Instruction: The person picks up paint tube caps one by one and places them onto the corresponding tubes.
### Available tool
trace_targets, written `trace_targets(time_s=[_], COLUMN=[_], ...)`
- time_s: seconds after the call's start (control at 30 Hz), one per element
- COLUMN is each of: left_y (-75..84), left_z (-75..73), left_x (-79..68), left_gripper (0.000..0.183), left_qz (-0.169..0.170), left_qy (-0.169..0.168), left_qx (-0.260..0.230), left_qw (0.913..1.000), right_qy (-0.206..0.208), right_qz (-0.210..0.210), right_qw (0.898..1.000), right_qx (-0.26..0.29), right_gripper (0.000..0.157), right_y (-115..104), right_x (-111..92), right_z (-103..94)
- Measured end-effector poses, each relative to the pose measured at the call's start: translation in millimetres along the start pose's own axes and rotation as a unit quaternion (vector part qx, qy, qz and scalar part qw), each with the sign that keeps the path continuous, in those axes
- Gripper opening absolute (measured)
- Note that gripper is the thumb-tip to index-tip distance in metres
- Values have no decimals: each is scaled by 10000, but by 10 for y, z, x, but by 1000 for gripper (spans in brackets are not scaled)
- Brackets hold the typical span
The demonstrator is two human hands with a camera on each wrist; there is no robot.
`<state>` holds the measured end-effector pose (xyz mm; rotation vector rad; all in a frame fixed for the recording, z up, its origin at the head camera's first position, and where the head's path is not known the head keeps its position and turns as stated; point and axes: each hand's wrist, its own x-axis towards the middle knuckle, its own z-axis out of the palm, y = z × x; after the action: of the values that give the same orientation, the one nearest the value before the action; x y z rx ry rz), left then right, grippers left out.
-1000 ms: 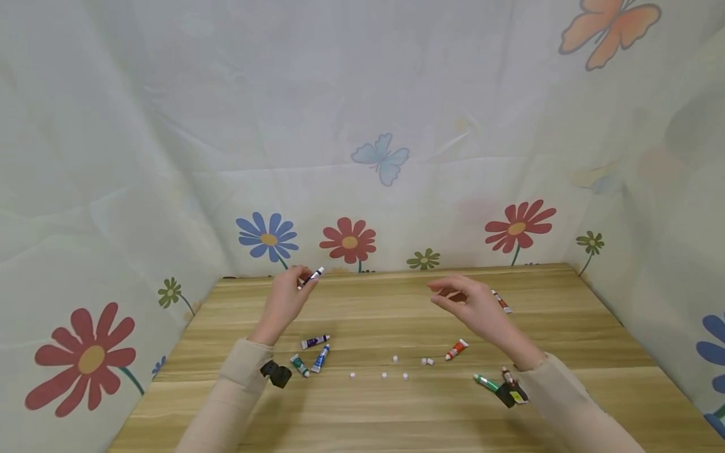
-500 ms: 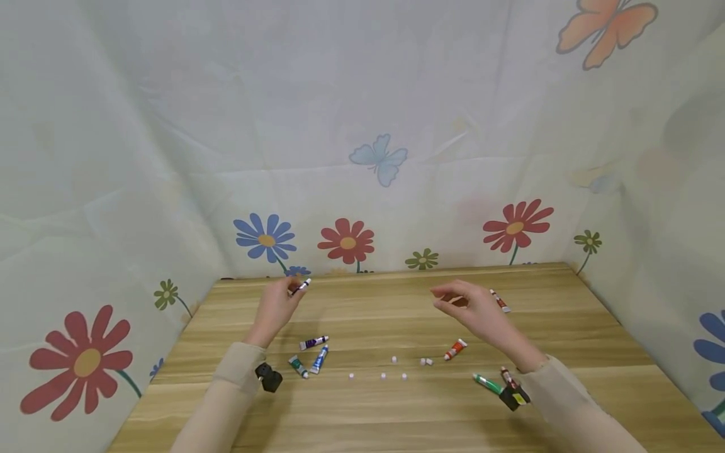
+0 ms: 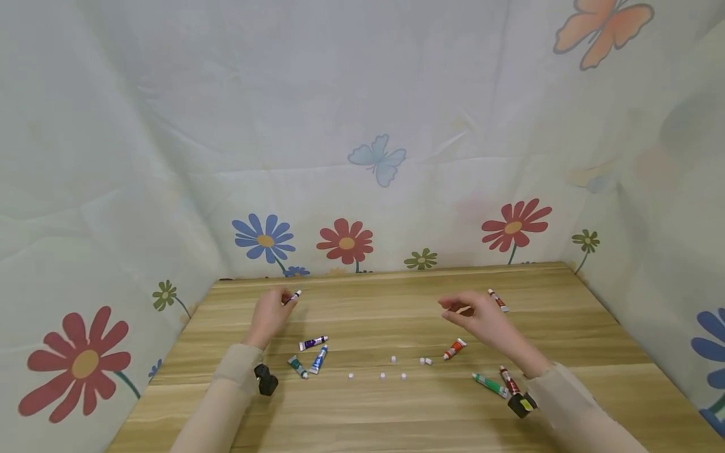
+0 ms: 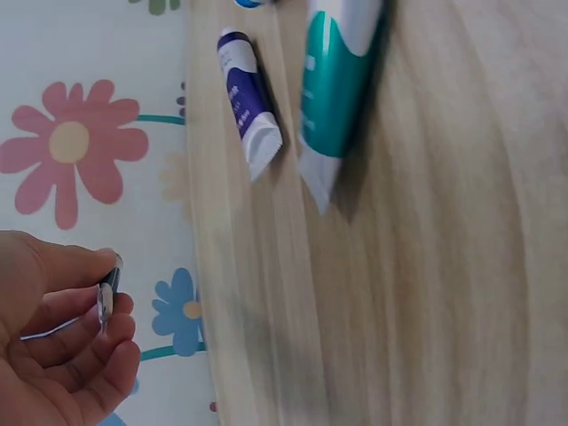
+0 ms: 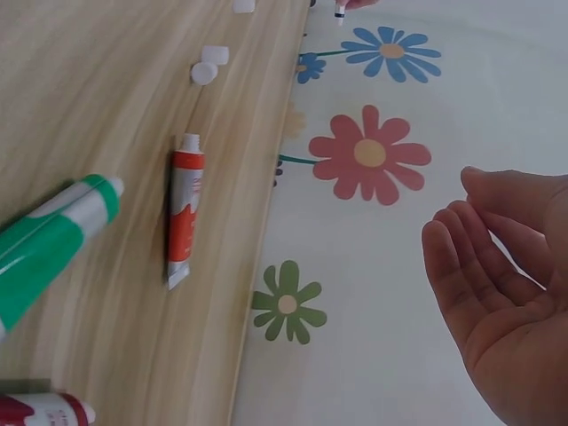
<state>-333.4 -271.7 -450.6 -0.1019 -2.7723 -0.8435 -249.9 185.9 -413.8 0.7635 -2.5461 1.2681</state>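
A small dark paint tube with a white end [image 3: 296, 296] is pinched between the thumb and fingers of my left hand [image 3: 270, 316], over the back left of the table. The left wrist view shows this tube [image 4: 107, 295] nearly end-on, so its label is hidden. My right hand [image 3: 481, 316] hovers at the back right, loosely curled, with nothing visible between thumb and fingers. Close to my left hand lie a purple tube [image 3: 313, 343], a blue tube [image 3: 319, 359] and a teal tube [image 3: 297, 367]. An orange-red tube [image 3: 455, 348] lies in front of my right hand.
Several small white caps [image 3: 382, 375] are scattered mid-table. By my right forearm are a green tube [image 3: 490, 385] and a dark red tube [image 3: 508, 379]. Another red tube [image 3: 498, 300] lies behind my right hand. A flower-printed curtain [image 3: 385, 214] borders the wooden table [image 3: 368, 415].
My left hand has moved left and down nearer the tabletop, still pinching the dark tube. My right hand has shifted slightly right and down. The other tubes and caps stay put.
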Motion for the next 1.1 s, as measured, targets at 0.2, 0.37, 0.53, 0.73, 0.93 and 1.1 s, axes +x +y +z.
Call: trace_targets(time_s=[0.2,0.37,0.53,0.73,0.93,1.1], left_y=[-79,-157,-228,-281,-316,-332], left_z=[31,66,108,143,165,184], left_x=[-3,-5,-10,-43,-55,-49], left_gripper=[13,13,13,11,12,14], left_qz=[3,-80,-95,-74,-181,-287], left_qy=[-138,-310,-402,-408,-504,-544], left_qx=[224,396,466,612,752,761], left_qw=[9997,9987,9981,9973,9957,9952], right_qy=[-158,-260,-435,-576,-782,-988], right_qz=[-41,50,122,232,454,525], right_qw=[9999,9996,9985,9972,9953,9930], right_qx=[-43,-139,-297,-425,-348,-368], right_gripper=[20,21,22,22,24,27], right_y=[94,156,200,237,298,364], right_x=[-24,-41,-66,-90,-120,-150], right_z=[-8,0,9,19,27,56])
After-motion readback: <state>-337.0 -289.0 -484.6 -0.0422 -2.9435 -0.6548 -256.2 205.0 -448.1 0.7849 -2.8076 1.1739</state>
